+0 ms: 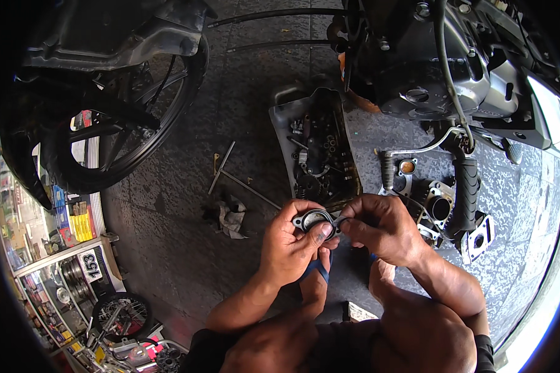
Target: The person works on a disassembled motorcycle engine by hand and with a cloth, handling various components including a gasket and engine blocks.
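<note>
Between my two hands is a small round metal cover (315,218) with bolt ears and a dark ring along its rim. My left hand (291,244) grips it from the left, with the thumb lying across its lower edge. At its right ear, the fingers of my right hand (381,229) are pinched together; whatever they hold there is too small and covered to name. Just beyond my hands lies a dark cut-open container (280,133) with bolts, a gear and other small metal parts in it.
A motorcycle engine (429,68) fills the upper right, with a kick lever (417,151) and footpeg (465,193) jutting down. Under these sit a cylinder block (440,208) and gasket plate (477,237). Left are a T-handle wrench (225,173), a rag (232,217) and a wheel (180,105).
</note>
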The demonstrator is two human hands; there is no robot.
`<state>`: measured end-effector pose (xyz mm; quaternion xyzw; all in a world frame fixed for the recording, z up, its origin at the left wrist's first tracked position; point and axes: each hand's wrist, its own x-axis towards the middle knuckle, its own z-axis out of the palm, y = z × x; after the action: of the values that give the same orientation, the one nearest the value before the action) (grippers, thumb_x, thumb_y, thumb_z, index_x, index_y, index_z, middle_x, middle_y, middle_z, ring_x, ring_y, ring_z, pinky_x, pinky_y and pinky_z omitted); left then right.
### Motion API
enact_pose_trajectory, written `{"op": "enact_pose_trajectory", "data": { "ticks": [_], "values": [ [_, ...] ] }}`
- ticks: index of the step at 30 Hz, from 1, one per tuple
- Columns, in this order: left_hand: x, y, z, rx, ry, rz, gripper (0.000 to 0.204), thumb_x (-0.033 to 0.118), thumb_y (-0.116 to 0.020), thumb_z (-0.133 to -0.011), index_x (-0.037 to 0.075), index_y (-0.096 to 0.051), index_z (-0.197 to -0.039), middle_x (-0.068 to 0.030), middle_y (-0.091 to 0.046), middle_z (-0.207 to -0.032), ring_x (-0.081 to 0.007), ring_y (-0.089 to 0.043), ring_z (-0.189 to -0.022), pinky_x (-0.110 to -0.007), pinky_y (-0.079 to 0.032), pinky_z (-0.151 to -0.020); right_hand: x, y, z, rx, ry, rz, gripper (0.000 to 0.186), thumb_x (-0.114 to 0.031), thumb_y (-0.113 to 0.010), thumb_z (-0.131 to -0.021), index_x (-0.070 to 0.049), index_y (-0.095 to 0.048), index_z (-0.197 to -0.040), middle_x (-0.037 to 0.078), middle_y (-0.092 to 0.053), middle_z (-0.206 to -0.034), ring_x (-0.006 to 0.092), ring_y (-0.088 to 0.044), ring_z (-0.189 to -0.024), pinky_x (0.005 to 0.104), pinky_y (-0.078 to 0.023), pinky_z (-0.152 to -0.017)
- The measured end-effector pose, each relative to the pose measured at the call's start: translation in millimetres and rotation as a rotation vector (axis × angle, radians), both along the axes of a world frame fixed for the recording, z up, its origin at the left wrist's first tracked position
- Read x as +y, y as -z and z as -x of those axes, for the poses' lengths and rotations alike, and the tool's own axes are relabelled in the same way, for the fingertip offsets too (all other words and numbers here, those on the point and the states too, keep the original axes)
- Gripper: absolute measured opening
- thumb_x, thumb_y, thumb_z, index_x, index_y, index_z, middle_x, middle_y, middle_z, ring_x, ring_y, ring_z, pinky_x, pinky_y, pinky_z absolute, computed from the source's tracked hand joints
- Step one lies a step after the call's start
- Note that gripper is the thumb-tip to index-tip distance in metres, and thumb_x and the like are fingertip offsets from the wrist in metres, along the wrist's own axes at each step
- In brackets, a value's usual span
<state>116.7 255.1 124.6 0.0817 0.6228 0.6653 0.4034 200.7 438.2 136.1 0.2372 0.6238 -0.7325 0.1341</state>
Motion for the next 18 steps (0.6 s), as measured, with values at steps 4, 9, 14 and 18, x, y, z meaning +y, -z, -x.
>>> {"op": "enact_pose_trajectory", "data": {
  "ticks": [4,9,14,18],
  "values": [
    [-1.3,-2.0,-0.1,0.07,0.02,0.041,0.031,0.002,-0.059,-0.095,-0.002,-0.052,-0.125,-0.0062,-0.065,-0.086,-0.0133,-0.07,-0.074,-0.021,-0.057,-0.06,-1.8,-3.6,3.5,0.013,-0.033,-0.049,0.013,-0.01,-0.065,-0.088,0.001,-0.067,-0.096,0.01,-0.069,-0.081,0.0141,-0.066,-0.077,0.0311,-0.051,-0.071],
    [0.3,2.2,-2.6,0.066,0.036,0.029,0.036,0.01,-0.056,-0.099,-0.002,-0.049,-0.131,-0.0094,-0.065,-0.102,-0.0142,-0.069,-0.087,-0.024,-0.057,-0.07,-5.8,-1.6,0.7,0.153,-0.16,-0.415,0.021,-0.014,-0.065,-0.088,0.001,-0.06,-0.102,0.019,-0.068,-0.084,0.0334,-0.07,-0.079,0.0404,-0.054,-0.069],
    [-3.4,11.3,-2.0,-0.178,-0.021,-0.216,0.052,0.033,-0.034,-0.104,-0.004,-0.043,-0.14,-0.0225,-0.045,-0.143,-0.0259,-0.063,-0.109,-0.037,-0.056,-0.089,-11.4,8.4,-0.9,0.234,-0.131,-0.567,0.024,-0.018,-0.068,-0.088,-0.001,-0.059,-0.101,0.017,-0.069,-0.088,0.0343,-0.07,-0.075,0.0425,-0.055,-0.065],
    [-2.9,21.7,-0.5,-0.296,-0.051,-0.306,0.047,0.027,-0.039,-0.103,-0.004,-0.046,-0.137,-0.0215,-0.045,-0.143,-0.028,-0.062,-0.11,-0.04,-0.056,-0.091,-16.8,16.6,-0.9,0.298,-0.101,-0.781,0.021,-0.019,-0.07,-0.085,-0.004,-0.06,-0.097,0.011,-0.067,-0.084,0.0311,-0.069,-0.07,0.0401,-0.054,-0.06]
  ]
}}
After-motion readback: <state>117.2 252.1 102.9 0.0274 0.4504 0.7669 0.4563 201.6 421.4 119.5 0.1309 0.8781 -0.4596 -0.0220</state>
